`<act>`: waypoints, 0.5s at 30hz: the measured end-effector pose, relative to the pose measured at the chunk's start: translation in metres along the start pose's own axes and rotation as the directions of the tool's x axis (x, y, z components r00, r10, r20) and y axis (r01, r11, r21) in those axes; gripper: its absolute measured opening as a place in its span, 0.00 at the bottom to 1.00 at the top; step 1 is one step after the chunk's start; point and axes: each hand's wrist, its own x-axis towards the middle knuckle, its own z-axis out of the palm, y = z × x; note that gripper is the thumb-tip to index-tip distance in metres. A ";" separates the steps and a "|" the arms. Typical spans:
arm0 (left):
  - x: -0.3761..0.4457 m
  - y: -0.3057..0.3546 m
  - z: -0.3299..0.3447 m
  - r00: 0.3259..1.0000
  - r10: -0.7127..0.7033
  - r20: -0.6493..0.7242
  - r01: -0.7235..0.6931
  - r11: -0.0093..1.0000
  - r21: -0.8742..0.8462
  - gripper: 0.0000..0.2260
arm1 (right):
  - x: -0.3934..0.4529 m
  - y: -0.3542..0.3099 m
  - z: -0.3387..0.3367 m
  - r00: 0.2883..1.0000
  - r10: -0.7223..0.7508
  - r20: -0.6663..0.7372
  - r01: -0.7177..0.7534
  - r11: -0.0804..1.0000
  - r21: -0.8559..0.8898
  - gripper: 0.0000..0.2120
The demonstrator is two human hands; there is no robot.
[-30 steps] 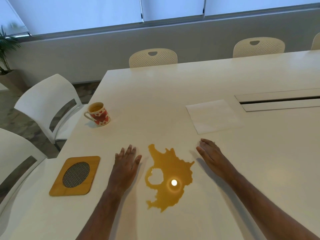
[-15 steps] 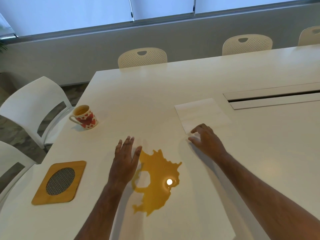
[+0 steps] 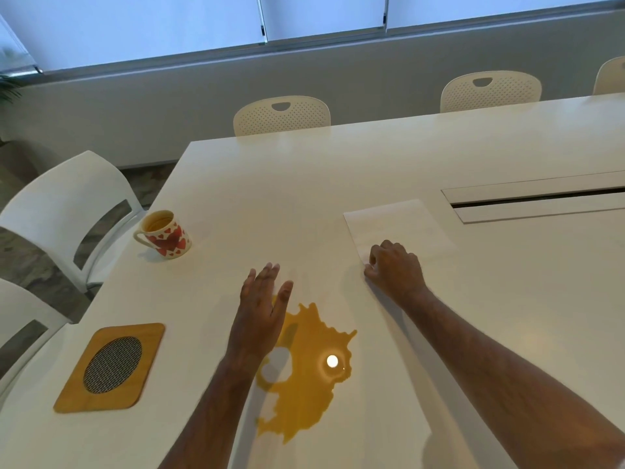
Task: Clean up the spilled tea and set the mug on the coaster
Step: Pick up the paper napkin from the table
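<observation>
Head camera looks down on a white tabletop (image 3: pixel 338 184) where no brand, label or readable writing shows; the only decoration is the red heart pattern on the white mug (image 3: pixel 164 233). That mug stands upright near the tabletop's left edge, handle to the left, with amber tea visible inside, well apart from the wooden coaster (image 3: pixel 110 367), which lies flat nearer the camera and has a dark oval mesh inset.

Between the two forearms spreads the spilled tea (image 3: pixel 306 370), an irregular amber puddle with a bright ceiling-light reflection in it. The left hand (image 3: pixel 260 314) hovers over the puddle's left lobe with its fingers straight and slightly spread, holding nothing; it hides part of the spill's edge. The right hand (image 3: pixel 395 270) rests on the near corner of a white paper napkin (image 3: pixel 395 220), its fingers curled together there, seemingly pinching the corner, though the hand covers the contact. The napkin is nearly the tabletop's colour, so its edges are faint.

A recessed cable slot (image 3: pixel 537 199) runs off the right edge. Two beige perforated chairs (image 3: pixel 282 115) sit along the far side, a third cut off at right. White chairs (image 3: pixel 67 201) stand at left, below a grey wall and blinds.
</observation>
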 end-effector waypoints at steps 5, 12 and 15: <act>0.009 0.009 0.004 1.000 0.007 0.014 -0.007 1.000 -0.006 0.38 | 0.002 0.002 -0.004 1.000 0.010 0.020 -0.011 0.998 0.058 0.06; 0.023 0.030 0.023 0.996 0.046 0.082 -0.042 0.998 -0.052 0.33 | 0.018 0.023 -0.011 0.980 0.122 0.156 -0.177 0.893 0.414 0.06; 0.035 0.047 0.043 0.993 0.053 0.105 -0.036 0.987 -0.154 0.22 | 0.024 0.031 -0.010 0.969 0.157 0.192 -0.235 0.827 0.510 0.08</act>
